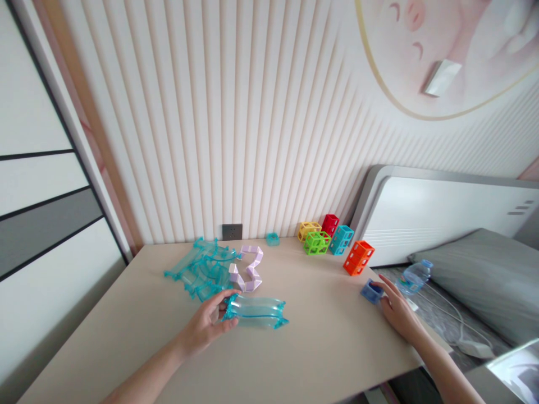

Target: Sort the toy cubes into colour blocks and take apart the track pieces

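My left hand [214, 320] grips one end of a clear teal track piece [259, 312], thumb in front and fingers behind. At the table's right edge, my right hand [392, 300] has its fingers on a small dark blue block [372, 292]; whether they grip it or only touch it is hard to see. Behind my left hand lies a pile of teal track pieces [206, 269], with a lilac and white folding snake puzzle [248, 272] beside it. An orange block [359, 258] stands upright beyond my right hand.
Yellow [309, 230], green [315, 243], red [330, 224] and light blue blocks [341, 240] stand at the back right of the table [311, 348]. A small teal square piece [273, 239] is near the wall. Off the right edge are a plastic bottle [415, 278] and a white cable [452, 308].
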A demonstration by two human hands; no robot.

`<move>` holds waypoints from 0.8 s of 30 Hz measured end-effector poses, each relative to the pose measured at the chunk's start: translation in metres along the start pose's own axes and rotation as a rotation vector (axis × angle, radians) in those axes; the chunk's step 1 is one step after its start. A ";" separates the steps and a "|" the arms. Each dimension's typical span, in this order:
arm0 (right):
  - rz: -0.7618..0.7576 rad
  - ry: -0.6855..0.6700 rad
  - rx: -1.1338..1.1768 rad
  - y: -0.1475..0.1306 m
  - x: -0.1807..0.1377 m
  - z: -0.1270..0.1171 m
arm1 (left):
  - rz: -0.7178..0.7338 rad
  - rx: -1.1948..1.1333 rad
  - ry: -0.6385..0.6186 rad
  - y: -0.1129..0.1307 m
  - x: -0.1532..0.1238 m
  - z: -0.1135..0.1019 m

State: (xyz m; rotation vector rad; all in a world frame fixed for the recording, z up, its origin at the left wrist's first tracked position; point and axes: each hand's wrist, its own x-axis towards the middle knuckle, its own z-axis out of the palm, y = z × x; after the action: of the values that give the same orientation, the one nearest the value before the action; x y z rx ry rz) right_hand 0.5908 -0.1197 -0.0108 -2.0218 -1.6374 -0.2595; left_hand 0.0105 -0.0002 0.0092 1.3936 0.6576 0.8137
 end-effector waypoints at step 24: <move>0.115 0.177 -0.144 -0.038 -0.009 0.001 | 0.010 -0.023 -0.008 0.002 0.000 0.001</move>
State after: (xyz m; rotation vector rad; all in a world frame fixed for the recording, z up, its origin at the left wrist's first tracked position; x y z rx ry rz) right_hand 0.5518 -0.1216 -0.0057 -2.1237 -1.4249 -0.5119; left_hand 0.0112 -0.0003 0.0110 1.3801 0.6341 0.8213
